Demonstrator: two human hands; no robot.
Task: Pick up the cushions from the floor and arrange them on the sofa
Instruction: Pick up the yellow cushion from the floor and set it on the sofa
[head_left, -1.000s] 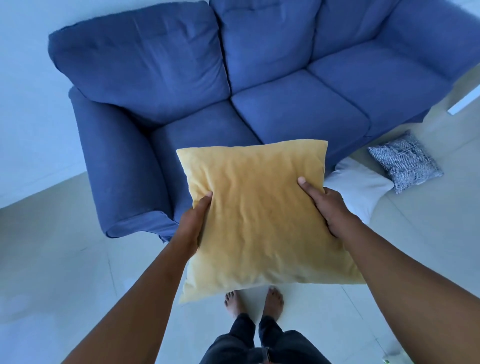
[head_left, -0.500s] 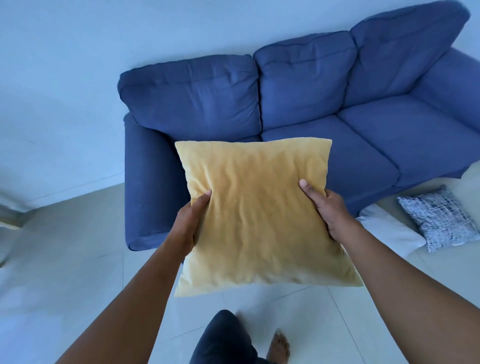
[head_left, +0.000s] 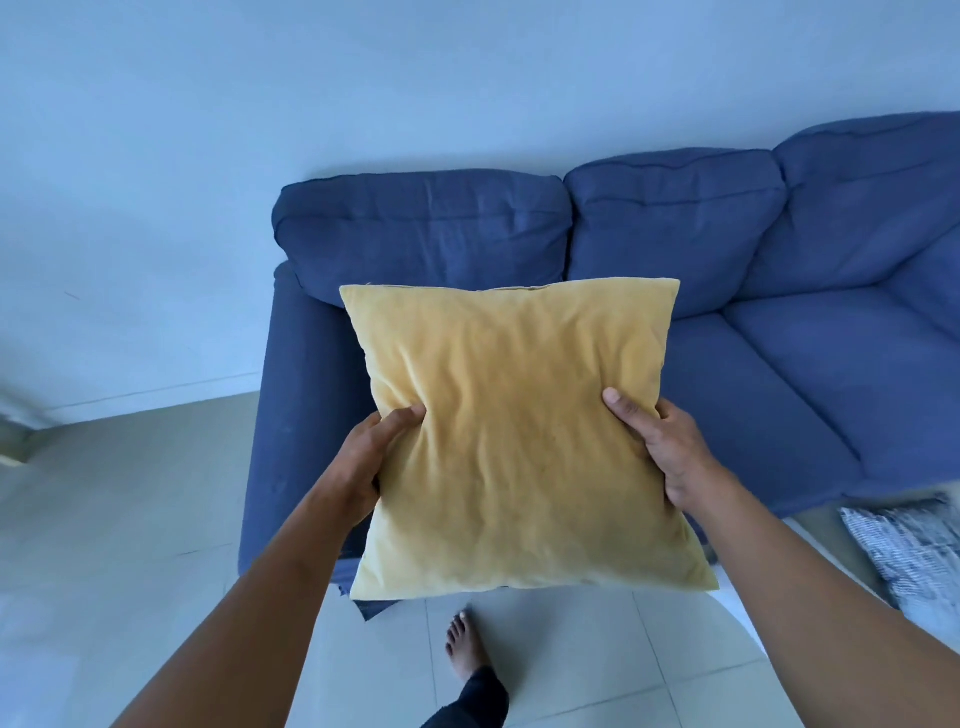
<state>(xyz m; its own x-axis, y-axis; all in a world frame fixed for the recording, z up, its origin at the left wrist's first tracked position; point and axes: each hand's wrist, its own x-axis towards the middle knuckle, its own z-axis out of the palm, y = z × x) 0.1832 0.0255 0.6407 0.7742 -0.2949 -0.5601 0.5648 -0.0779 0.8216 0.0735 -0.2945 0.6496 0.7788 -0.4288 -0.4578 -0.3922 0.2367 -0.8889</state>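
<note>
Yellow cushion (head_left: 519, 436) held in the air in front of the blue sofa (head_left: 779, 364), above its left seat. Left hand (head_left: 363, 457) and right hand (head_left: 660, 441) each grip 1 side edge at mid-height, thumbs pressed into the front face. A patterned cushion (head_left: 914, 551) lies on the floor (head_left: 130, 519) at right.

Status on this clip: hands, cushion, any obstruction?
Left hand and right hand grip the yellow cushion by its sides, held up before the blue sofa. Patterned cushion on the floor. Nothing blocking the seat.
</note>
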